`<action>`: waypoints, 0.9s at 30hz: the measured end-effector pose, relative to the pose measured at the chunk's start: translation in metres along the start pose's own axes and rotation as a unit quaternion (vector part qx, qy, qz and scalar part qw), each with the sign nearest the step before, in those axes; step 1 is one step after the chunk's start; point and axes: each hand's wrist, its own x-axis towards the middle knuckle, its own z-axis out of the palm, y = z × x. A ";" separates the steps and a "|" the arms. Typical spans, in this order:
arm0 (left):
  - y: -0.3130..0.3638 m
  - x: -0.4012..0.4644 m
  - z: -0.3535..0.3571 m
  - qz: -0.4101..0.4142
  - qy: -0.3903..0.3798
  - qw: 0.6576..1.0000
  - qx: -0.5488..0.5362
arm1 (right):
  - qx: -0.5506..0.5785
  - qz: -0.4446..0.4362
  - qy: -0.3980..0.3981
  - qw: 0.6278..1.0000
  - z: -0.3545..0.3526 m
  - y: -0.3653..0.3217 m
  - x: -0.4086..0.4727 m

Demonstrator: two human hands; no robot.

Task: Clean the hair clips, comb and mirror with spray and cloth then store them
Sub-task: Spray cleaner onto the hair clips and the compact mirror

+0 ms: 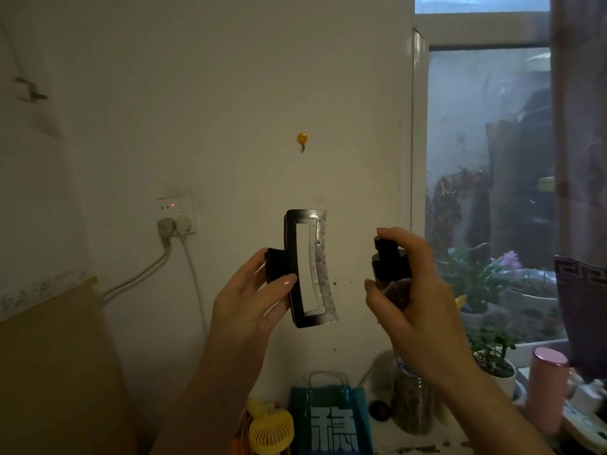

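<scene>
1. Hair clip [307, 267] in my left hand [253, 300]: smooth glossy plastic, dark shading to clear, droplets beaded on the clear side.
2. Spray bottle [392, 274] in my right hand [417, 290]: matt black plastic cap, transparent body.
3. Wall [230, 93]: matt paint, scuffed.
4. Bag [331, 418]: glossy blue film.
5. Fan [271, 428]: yellow plastic.
6. Cup [547, 385]: pink, satin sheen.

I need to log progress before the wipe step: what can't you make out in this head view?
- Spray bottle: body wrapped by the right hand; liquid level hidden.
- Hair clip: grip end covered by the left hand; teeth not visible.
- Cloth, comb, mirror: not in view.
- Teal bag: cut by the bottom edge.
</scene>
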 end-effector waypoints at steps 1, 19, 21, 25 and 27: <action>0.000 0.000 0.000 0.000 0.000 1.000 0.000 | 0.005 0.001 -0.001 1.000 0.000 0.001 0.000; -0.004 0.000 -0.003 -0.001 0.000 1.000 0.002 | 0.020 0.067 0.011 0.997 -0.010 0.013 -0.014; -0.005 0.000 -0.002 -0.003 0.002 1.000 -0.001 | 0.023 0.068 0.005 0.997 -0.010 0.011 -0.015; -0.007 -0.001 0.000 -0.006 0.002 1.000 0.000 | 0.027 0.076 -0.010 0.997 -0.009 0.009 -0.017; -0.007 -0.001 0.000 -0.005 0.002 1.000 0.002 | 0.025 0.079 -0.010 0.996 -0.009 0.010 -0.018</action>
